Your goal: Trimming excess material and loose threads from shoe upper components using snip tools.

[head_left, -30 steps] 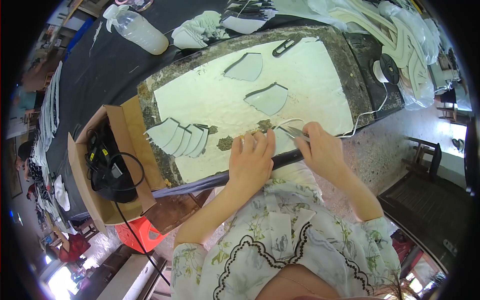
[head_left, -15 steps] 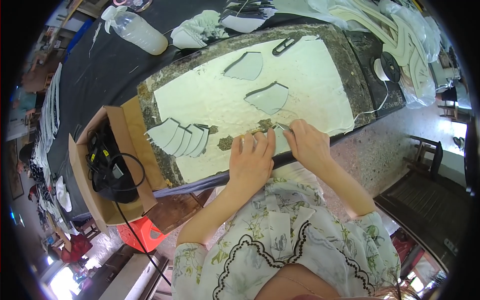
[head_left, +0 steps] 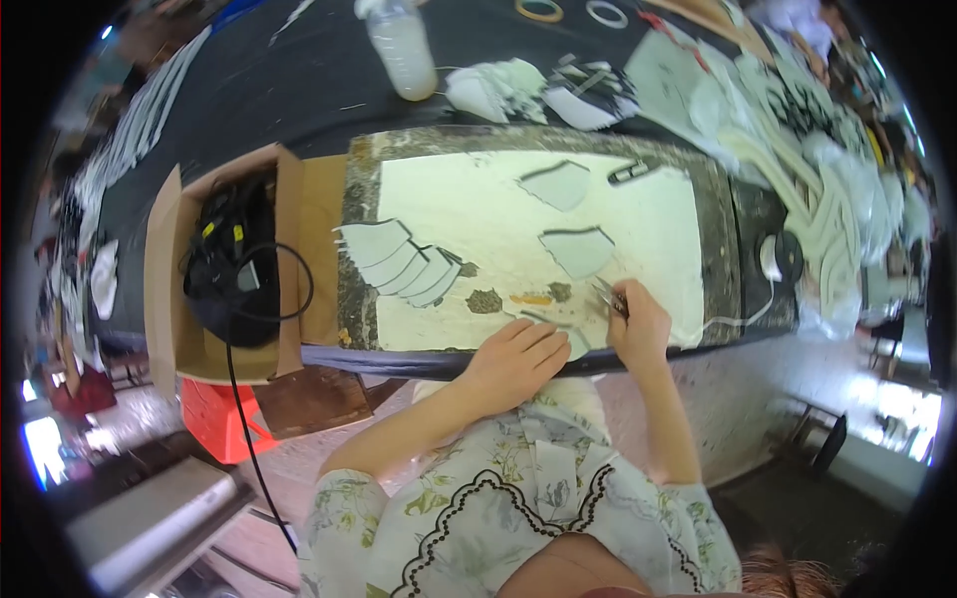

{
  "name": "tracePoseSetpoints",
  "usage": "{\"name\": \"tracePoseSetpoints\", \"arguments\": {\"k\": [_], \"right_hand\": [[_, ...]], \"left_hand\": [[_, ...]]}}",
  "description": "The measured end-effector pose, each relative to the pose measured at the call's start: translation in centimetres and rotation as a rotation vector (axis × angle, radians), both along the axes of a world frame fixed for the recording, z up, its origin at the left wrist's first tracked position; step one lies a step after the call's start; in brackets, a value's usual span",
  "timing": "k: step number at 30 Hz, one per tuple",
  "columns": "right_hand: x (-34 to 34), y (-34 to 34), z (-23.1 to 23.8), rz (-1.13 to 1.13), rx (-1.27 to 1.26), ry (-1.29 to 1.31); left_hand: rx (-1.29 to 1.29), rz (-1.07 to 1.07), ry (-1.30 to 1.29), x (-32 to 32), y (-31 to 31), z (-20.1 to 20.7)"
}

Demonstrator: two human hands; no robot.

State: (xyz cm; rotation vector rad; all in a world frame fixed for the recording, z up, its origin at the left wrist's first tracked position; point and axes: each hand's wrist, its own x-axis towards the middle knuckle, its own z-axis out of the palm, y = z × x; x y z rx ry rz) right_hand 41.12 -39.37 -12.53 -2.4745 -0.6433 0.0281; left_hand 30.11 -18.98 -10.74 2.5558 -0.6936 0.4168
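My left hand [head_left: 513, 364] lies with its fingers flat over a small pale fabric piece [head_left: 577, 345] with a dark edge, at the near edge of the work board [head_left: 723, 264]. Most of that piece is under the fingers. To its right, my right hand [head_left: 643, 327] is closed round a small pointed metal tool [head_left: 609, 297], its thin tips aimed up and left, above the white sheet [head_left: 449, 189]. The tool's exact kind is hard to make out. Two similar dark-edged pieces, one nearer [head_left: 578, 252] and one farther [head_left: 556, 185], lie beyond my hands.
Several overlapped pale pieces [head_left: 399, 261] sit at the board's left. Beside them stands a cardboard box [head_left: 164, 289] holding black gear and cable. A dark-handled cutter [head_left: 630, 173] rests at the far right; a thread spool [head_left: 786, 257] is beyond. Behind stands a bottle [head_left: 402, 55].
My right hand with the tool has drawn away from the left hand, rightward. The left hand has slid off somewhat, uncovering less of its fingers' spread. The whole view has shifted and turned.
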Motion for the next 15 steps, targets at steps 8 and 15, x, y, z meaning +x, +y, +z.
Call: {"name": "tracePoseSetpoints", "arguments": {"k": [8, 15], "right_hand": [[-0.6, 0.7, 1.3, 0.028, 0.227, -0.268], [-1.0, 3.3, 4.7, 0.144, 0.490, 0.635]], "left_hand": [[0.136, 0.611, -0.356, -1.2, 13.4, 1.5], [0.127, 0.726, 0.340, -1.2, 16.0, 1.8]]}}
